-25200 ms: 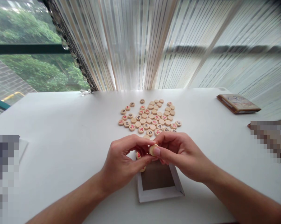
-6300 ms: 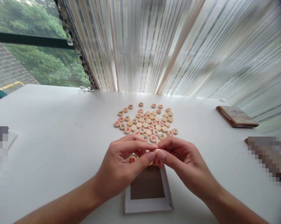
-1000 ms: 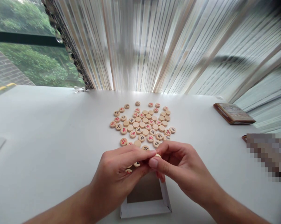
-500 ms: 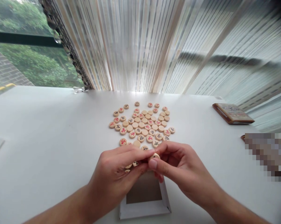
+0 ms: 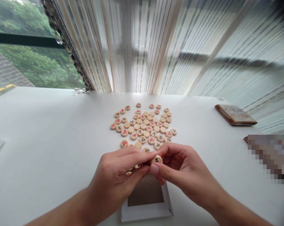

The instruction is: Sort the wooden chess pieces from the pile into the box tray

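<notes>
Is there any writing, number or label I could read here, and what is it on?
Loose discs on the table: red and black characters, too small and blurred to read.
Held disc, pinched between left hand and right hand: one black character, unreadable.
Box: printed cover, no legible text.
No readable words or numbers anywhere.

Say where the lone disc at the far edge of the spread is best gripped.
Probably by its rim, pinched from above on its left and right sides. The disc lies flat and low on the table, so only the edge offers a grip, and bare table shows on both those sides.
</notes>
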Motion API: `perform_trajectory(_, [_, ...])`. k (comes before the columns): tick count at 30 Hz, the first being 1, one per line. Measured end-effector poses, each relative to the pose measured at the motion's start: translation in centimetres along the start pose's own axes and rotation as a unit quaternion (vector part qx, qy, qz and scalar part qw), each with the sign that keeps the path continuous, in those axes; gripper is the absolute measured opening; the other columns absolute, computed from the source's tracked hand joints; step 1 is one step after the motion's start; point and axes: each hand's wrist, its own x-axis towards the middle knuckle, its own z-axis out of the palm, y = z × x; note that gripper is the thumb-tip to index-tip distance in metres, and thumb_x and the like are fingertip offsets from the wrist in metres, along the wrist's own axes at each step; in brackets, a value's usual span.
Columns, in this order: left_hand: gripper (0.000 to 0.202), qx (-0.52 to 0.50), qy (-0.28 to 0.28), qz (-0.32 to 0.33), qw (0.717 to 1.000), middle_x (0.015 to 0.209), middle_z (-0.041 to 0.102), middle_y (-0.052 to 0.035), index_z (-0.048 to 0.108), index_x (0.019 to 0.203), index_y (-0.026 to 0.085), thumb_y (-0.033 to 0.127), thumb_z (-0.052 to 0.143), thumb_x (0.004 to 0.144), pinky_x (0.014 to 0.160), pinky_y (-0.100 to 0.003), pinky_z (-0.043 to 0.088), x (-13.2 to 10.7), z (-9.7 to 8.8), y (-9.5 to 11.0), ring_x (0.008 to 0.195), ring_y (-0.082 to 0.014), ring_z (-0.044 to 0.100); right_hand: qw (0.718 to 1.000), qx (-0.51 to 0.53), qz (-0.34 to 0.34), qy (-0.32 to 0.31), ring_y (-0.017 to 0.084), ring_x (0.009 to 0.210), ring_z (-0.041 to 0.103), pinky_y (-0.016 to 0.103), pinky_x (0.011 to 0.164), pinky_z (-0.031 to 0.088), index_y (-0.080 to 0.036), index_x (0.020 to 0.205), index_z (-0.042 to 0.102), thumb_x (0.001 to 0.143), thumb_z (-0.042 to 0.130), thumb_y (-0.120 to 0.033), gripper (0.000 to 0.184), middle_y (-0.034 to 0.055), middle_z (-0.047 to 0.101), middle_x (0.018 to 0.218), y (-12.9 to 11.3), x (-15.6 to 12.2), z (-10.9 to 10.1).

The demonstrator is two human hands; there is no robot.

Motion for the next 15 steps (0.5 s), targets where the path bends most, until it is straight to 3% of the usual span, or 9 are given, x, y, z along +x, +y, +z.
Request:
perform_trajectory(3, [0.041, 0.005, -0.006, 0.004, 1.000, 0.099, 0.084, -0.0020, 0.081, 0.121, 0.024, -0.002, 0.074, 0.090, 0.081, -0.014, 0.060, -0.1, 0.0, -0.1, 0.085, -0.0106, 0.079, 1.000, 0.006, 0.008, 0.004, 0.008, 0.059, 0.061, 0.015, 0.056, 0.052, -0.014, 0.079, 0.077, 0.066, 0.102, -0.019, 0.029, -0.0005, 0.071, 0.065, 0.1, 0.0, 0.0])
perform_trajectory(11, [0.033, 0.017, -0.005, -0.021, 1.000, 0.092, 0.082, -0.0027, 0.084, 0.117, 0.025, 0.006, 0.075, 0.092, 0.075, -0.020, 0.060, 0.4, -0.3, 0.0, 0.078, -0.0133, 0.076, 0.998, -0.033, -0.018, -0.043, 0.012, 0.065, 0.066, 0.021, 0.063, 0.056, -0.016, 0.095, 0.087, 0.078, 0.095, -0.026, 0.021, 0.0043, 0.076, 0.074, -1.1, 0.0, -0.3])
perform_trajectory(15, [0.035, 0.025, -0.009, 0.002, 1.000, 0.093, 0.082, -0.0027, 0.082, 0.120, 0.025, 0.004, 0.075, 0.092, 0.076, -0.019, 0.061, 0.2, -0.1, 0.0, 0.079, -0.0128, 0.077, 0.999, -0.040, -0.008, -0.026, 0.012, 0.062, 0.065, 0.021, 0.061, 0.056, -0.015, 0.089, 0.085, 0.076, 0.097, -0.028, 0.022, 0.0037, 0.075, 0.068, -0.9, 0.0, -0.2])
